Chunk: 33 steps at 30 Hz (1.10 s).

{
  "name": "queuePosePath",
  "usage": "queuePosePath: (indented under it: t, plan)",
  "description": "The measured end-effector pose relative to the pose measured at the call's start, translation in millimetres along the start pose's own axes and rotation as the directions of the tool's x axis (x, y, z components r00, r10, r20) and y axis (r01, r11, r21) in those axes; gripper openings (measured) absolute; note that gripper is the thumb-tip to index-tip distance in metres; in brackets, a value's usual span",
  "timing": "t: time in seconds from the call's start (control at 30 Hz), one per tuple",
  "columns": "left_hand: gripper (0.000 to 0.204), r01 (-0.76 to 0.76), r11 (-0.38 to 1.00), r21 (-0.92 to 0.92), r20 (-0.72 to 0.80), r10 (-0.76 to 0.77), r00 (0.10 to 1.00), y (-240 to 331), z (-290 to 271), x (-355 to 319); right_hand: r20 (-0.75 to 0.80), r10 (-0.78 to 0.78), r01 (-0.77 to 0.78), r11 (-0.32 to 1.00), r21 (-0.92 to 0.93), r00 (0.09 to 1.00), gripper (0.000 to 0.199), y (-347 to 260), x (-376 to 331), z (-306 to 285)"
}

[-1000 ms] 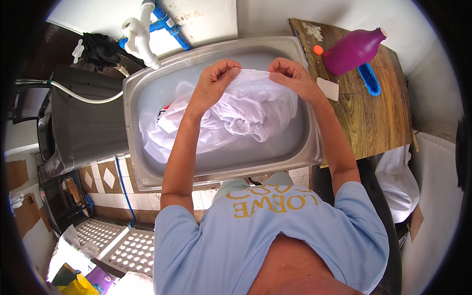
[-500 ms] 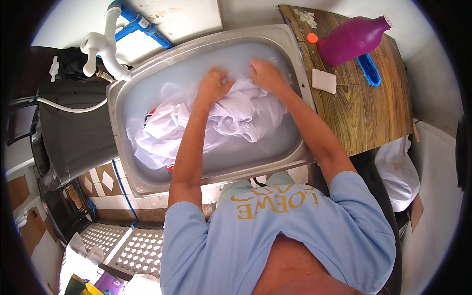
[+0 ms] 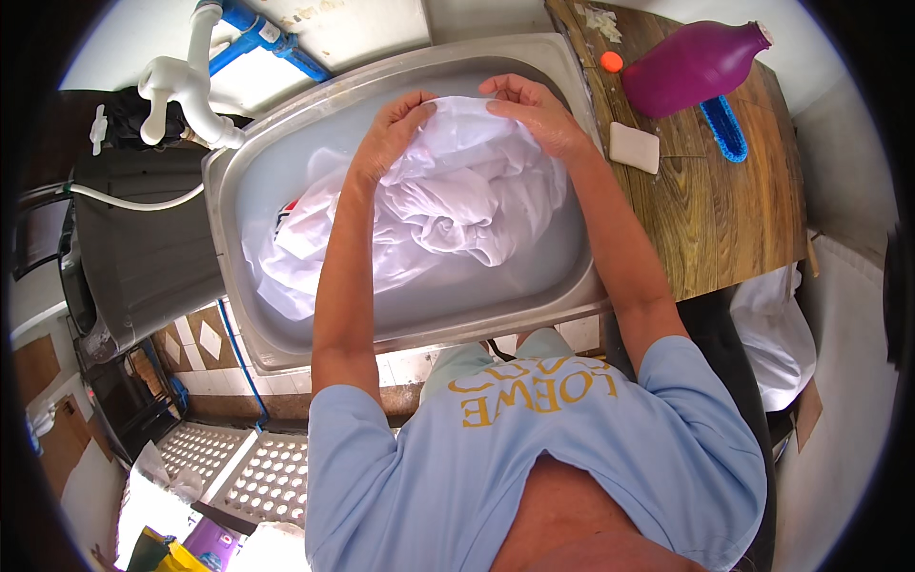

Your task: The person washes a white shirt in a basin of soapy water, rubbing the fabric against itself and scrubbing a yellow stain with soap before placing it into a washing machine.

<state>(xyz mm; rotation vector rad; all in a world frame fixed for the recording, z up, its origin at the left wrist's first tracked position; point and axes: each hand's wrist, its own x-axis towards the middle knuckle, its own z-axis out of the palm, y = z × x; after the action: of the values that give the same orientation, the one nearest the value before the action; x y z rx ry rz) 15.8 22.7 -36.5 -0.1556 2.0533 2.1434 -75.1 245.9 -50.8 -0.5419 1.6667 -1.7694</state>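
Cloth (image 3: 448,205), white and bunched, lies just below the two hands, its upper edge raised between them and the rest spread toward the person. The left hand (image 3: 394,132) has that edge pinched at its left corner, thumb against fingers, a narrow grip. The right hand (image 3: 536,112) sits at the edge's right end, thumb against the fabric and fingers curled above it; whether this grip is closed on the cloth I cannot tell. Beneath the hands, the cloth's middle is gathered in a twisted swirl of folds, and its left part runs behind the left forearm, showing a small red and dark patch (image 3: 288,212). All of it is in a grey basin (image 3: 223,214), partly under cloudy water (image 3: 519,286). Just right of the basin, on a wooden worktop (image 3: 729,229), are a pale soap bar (image 3: 634,148), an orange cap (image 3: 611,62), a purple bottle (image 3: 691,69) lying on its side and a blue brush (image 3: 723,129) beside it. A white tap (image 3: 186,91) stands at the basin's upper left corner, near blue pipes (image 3: 276,40).
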Motion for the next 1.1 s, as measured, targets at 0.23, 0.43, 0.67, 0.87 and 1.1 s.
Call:
queuePosePath:
  t: [0.23,0.43,0.67,0.87,1.1]
  plan:
    - [0.013,-0.082,0.996,-0.037,-0.039,0.081,0.996,-9.1,2.1,9.6,-0.043,-0.108,0.093,0.962,-0.257,0.993,0.028,9.9,-0.2,-5.2]
    - [0.015,-0.121,0.941,0.315,-0.183,0.186,0.965,-37.4,-8.8,9.5,-0.169,0.013,-0.103,0.838,-0.536,0.985,0.029,2.1,-3.3,2.3]
    - [0.022,-0.083,0.544,0.835,-0.091,0.286,0.954,-61.3,-17.0,5.8,-0.295,-0.050,-0.093,0.887,-0.453,0.954,0.023,39.1,10.6,8.9]
    - [0.035,-0.141,0.951,-0.275,-0.244,0.073,0.967,-14.9,3.3,9.4,-0.178,0.372,-0.029,0.487,0.873,0.911,0.019,45.2,7.8,25.4]
    - [0.027,-0.581,0.624,0.522,-0.168,0.743,0.648,-16.6,142.5,1.6,0.079,0.082,-0.074,-0.073,0.995,0.993,0.011,70.0,9.4,49.2]
